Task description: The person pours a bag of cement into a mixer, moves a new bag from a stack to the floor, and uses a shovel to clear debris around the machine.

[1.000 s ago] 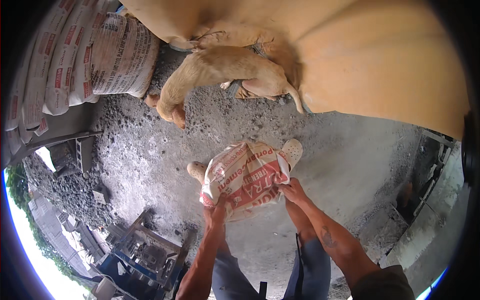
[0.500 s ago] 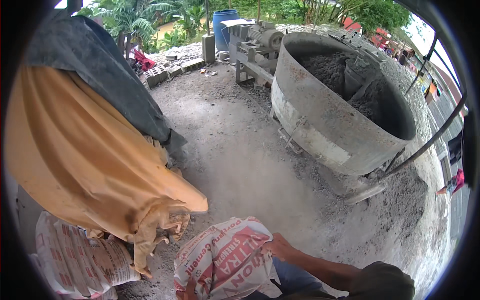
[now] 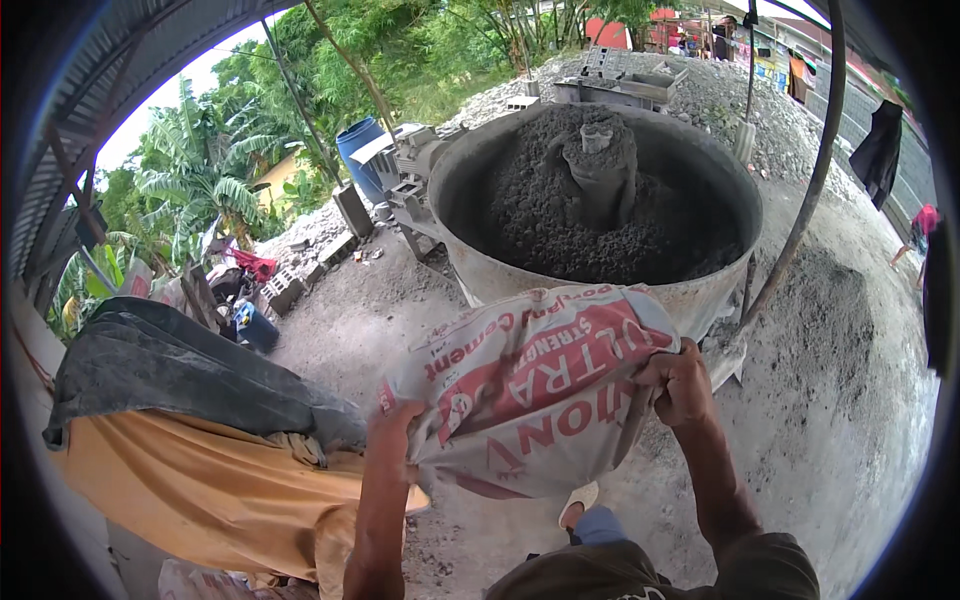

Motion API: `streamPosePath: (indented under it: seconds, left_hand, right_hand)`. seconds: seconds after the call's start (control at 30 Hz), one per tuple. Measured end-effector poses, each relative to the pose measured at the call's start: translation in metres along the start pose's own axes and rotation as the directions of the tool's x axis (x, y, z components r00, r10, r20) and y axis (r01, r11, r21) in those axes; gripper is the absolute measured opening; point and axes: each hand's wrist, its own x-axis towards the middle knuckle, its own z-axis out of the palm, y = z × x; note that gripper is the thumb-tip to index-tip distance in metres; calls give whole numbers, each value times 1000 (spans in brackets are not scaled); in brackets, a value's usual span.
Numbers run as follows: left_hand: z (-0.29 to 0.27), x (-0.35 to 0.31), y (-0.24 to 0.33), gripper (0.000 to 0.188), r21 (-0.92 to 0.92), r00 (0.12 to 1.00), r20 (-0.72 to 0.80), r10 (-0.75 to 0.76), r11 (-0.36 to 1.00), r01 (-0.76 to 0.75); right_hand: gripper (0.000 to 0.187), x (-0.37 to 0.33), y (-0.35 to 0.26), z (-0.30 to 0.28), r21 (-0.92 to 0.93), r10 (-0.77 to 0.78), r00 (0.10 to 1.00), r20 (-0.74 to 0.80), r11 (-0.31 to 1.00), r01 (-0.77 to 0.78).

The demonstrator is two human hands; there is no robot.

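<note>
- The cement sack [image 3: 525, 390] was held up off the ground, just this side of the big round mixer drum [image 3: 600, 200] and level with its near rim.
- It was a full, bulging sack, pale grey-white with a broad red patch and red lettering, creased and sagging in the middle, its top edge slumped toward the drum.
- The left hand [image 3: 392, 428] gripped the lower left corner; its fingers were curled tight into the bag's fabric.
- The right hand [image 3: 682, 383] clutched the right end, fingers bunched and pinching a fold of the sack.
- The drum was heaped with dark grey mix around a central post.
- To the left lay a pile covered by an orange tarp [image 3: 200, 490] with a black sheet [image 3: 170, 370] over it.
- A blue barrel [image 3: 362, 155] stood far off, beyond the drum on the left, before green trees.
- The ground was grey, dusty concrete [image 3: 830, 400].
</note>
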Motion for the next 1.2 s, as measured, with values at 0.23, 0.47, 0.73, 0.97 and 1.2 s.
streamPosePath:
  seconds: [0.23, 0.47, 0.73, 0.97, 1.2]
  left_hand:
    - [185, 225, 42, 21, 246, 836, 459, -300, 947, 205]
    - [288, 379, -53, 12, 483, 884, 270, -381, 848, 218]
    - [305, 396, -67, 18, 186, 904, 285, -318, 944, 273]
    - [142, 318, -90, 91, 286, 889, 326, 321, 863, -417]
    - [132, 241, -167, 124, 376, 778, 439, 449, 695, -613]
  right_hand:
    - [7, 177, -76, -13, 297, 138, 990, 25, 945, -139]
    - [9, 355, 42, -100, 268, 176, 976, -127, 954, -137]
    - [16, 402, 22, -94, 452, 307, 877, -370, 884, -119]
    - [14, 408, 66, -79, -195, 80, 996, 48, 978, -69]
    - [63, 428, 78, -149, -607, -20, 911, 412, 740, 290]
